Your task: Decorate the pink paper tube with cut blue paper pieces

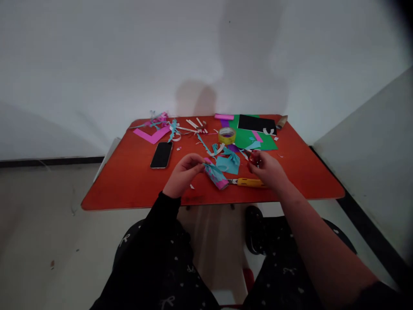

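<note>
Near the table's front edge, my left hand (184,173) pinches the upper end of a pink and blue paper roll (215,174), which slants down to the right. My right hand (269,171) is closed around red-handled scissors (254,158), their blades pointing left toward the paper scraps. Between the two hands lies a piece of light-blue paper (229,163). Just below it, a yellow utility knife (250,183) rests on the table, its tip next to the roll's lower end.
On the orange table (129,189) are a phone (161,155), a tape roll (226,135), green paper (258,142), a black sheet (257,124) and a pink paper piece (152,135). Cut scraps are strewn across the back. A white wall (129,64) stands behind.
</note>
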`<move>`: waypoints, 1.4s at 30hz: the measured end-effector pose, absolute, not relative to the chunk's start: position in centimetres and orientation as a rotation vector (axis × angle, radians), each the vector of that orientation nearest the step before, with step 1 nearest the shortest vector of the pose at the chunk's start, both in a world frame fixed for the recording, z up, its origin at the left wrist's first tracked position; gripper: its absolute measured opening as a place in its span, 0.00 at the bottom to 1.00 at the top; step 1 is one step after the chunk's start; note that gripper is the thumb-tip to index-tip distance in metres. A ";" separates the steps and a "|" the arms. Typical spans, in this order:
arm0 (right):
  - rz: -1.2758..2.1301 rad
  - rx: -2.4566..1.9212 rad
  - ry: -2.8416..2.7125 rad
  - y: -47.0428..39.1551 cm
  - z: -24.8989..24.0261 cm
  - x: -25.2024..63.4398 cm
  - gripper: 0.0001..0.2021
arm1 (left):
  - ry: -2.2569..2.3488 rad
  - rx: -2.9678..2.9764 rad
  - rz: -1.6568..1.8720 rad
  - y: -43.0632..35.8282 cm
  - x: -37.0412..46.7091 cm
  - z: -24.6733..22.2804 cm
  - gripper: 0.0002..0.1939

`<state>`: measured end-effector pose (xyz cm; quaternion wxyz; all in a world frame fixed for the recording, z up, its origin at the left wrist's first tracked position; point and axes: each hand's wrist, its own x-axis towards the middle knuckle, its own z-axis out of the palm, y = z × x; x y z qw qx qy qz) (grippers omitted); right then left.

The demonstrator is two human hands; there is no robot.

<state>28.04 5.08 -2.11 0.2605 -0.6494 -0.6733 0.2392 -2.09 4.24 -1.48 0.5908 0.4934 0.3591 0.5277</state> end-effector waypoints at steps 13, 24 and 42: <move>1.523 -1.226 -2.120 -1.4 1.5 22.9 0.16 | 0.915 1.300 1.280 4.1 -2.0 -0.7 0.14; 1.648 -1.247 -1.932 -0.6 0.9 23.0 0.20 | 0.895 1.400 1.142 3.9 -0.4 -0.3 0.14; 1.570 -1.319 -1.971 -0.2 1.0 23.6 0.22 | 0.877 1.431 1.084 3.9 -0.5 -0.4 0.12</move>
